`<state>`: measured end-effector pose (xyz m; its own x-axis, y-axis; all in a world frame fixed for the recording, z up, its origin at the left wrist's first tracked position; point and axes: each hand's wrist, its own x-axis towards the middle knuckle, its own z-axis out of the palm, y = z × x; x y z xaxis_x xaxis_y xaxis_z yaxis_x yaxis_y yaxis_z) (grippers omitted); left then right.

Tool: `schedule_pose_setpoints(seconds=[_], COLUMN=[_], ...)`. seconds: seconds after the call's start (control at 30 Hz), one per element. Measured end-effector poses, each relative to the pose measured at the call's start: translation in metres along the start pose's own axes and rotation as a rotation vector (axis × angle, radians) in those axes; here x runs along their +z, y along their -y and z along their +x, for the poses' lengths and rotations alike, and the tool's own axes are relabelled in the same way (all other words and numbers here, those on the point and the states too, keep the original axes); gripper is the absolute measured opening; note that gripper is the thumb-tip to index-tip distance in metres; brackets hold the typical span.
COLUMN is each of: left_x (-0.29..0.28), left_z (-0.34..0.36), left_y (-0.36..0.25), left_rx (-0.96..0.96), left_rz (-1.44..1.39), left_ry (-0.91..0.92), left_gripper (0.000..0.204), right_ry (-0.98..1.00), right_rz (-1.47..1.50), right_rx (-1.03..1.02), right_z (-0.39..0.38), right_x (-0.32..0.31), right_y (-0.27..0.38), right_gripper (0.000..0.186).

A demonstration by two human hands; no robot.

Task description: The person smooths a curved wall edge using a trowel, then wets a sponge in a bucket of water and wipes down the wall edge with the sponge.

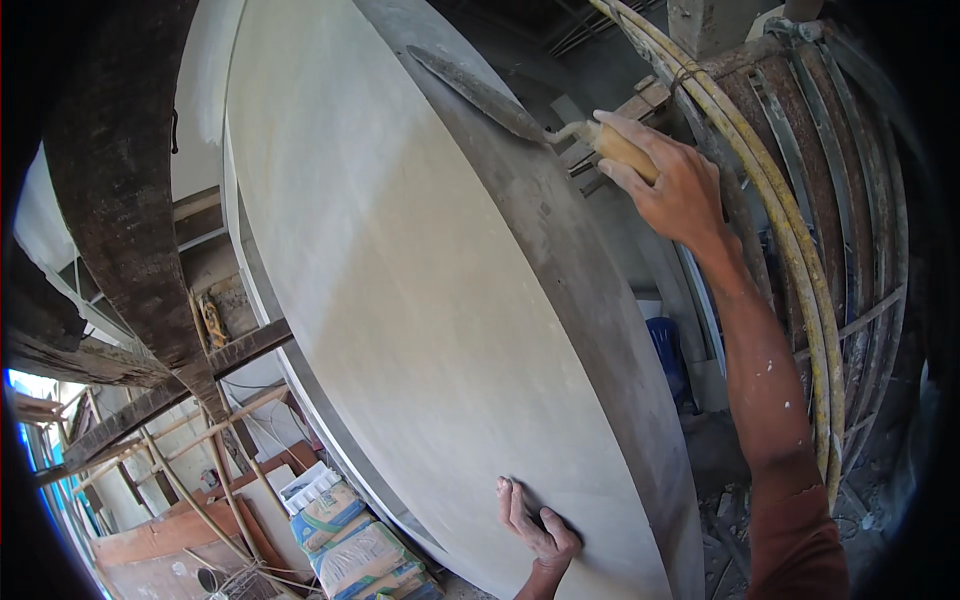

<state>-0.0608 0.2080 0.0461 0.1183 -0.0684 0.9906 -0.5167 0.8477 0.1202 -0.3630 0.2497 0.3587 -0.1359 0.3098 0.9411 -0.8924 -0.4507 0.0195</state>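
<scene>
Hands at work on a wall: the right hand is closed around the wooden handle of a trowel, arm stretched high, while the left hand lies open and flat, fingers spread, against the pale plastered face low down. The trowel's long grey blade rests along the darker grey edge band of the wall, well above and apart from the bracing left hand. To smooth that edge well, the blade probably wants a shallow angle and an even, unbroken pull, with the lower hand giving steady support. Just beside the right arm run yellow hoses and rusty steel bars. Rough timber scaffolding stands to the left; far below, stacked sacks lie on the floor.
</scene>
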Motion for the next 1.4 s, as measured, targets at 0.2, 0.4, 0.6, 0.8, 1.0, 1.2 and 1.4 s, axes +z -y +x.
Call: schedule_pose_setpoints(seconds=[0.2,0.4,0.6,0.8,1.0,1.2,1.4], left_x=[-0.004,-0.001,-0.002,-0.004,-0.004,-0.004,-0.002], left_z=[0.003,0.001,0.003,0.004,0.003,0.003,0.002], left_y=[0.002,0.004,-0.003,-0.001,-0.002,-0.005,-0.003], left_rx=[0.019,0.028,0.017,0.014,0.010,0.002,0.010], left_rz=[-0.011,0.005,0.019,0.037,0.041,0.032,0.021], left_ry=[-0.041,-0.018,-0.003,-0.006,0.003,-0.006,-0.003], left_gripper=[0.051,0.053,0.051,0.051,0.051,0.051,0.051], right_ry=[-0.083,0.000,-0.025,-0.044,0.051,0.086,0.023], right_rz=[0.152,0.028,-0.031,0.188,0.217,-0.013,-0.126], right_rx=[-0.018,0.063,0.279,0.168,0.123,0.206,0.325], right_z=[-0.029,0.004,0.014,-0.079,-0.098,-0.027,-0.002], right_x=[-0.010,0.006,-0.008,-0.048,-0.052,-0.020,-0.018], right_y=[0.019,0.016,0.020,0.042,0.031,0.028,0.026], right_gripper=[0.044,0.044,0.044,0.046,0.048,0.043,0.045])
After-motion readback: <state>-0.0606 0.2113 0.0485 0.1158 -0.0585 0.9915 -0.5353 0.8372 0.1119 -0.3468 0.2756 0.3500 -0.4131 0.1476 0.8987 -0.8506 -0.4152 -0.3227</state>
